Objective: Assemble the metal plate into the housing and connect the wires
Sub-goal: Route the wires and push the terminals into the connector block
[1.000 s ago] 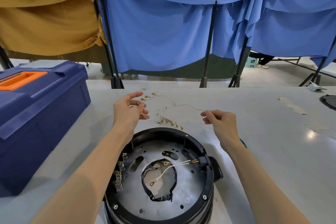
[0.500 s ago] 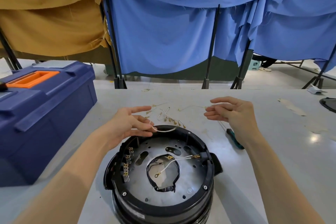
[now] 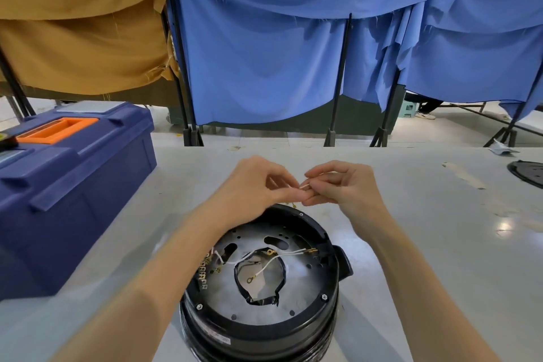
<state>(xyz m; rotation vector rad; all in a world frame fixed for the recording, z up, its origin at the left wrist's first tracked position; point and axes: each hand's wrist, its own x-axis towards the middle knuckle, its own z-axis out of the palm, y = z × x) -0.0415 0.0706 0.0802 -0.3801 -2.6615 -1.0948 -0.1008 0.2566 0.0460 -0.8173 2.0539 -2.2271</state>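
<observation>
Above the far rim of the black housing (image 3: 323, 317), the person's left hand (image 3: 252, 185) and right hand (image 3: 346, 188) had come together, fingertips touching, both pinching a short white wire (image 3: 304, 185). Half a second earlier they were apart: the left alone carried the wire and the right hand's fingers were spread. The meeting suggested the wire was being straightened or readied for a terminal, so the connecting stage looked under way.

Below the hands, nearer the wearer, the housing held the metal plate (image 3: 302, 282), already seated inside the rim with bolts at its edge. White wires (image 3: 276, 257) with gold terminals lay across the plate's central opening.

Well to the left of the left hand, a closed blue toolbox (image 3: 73, 185) stood on the table (image 3: 440, 244), its contents hidden.
</observation>
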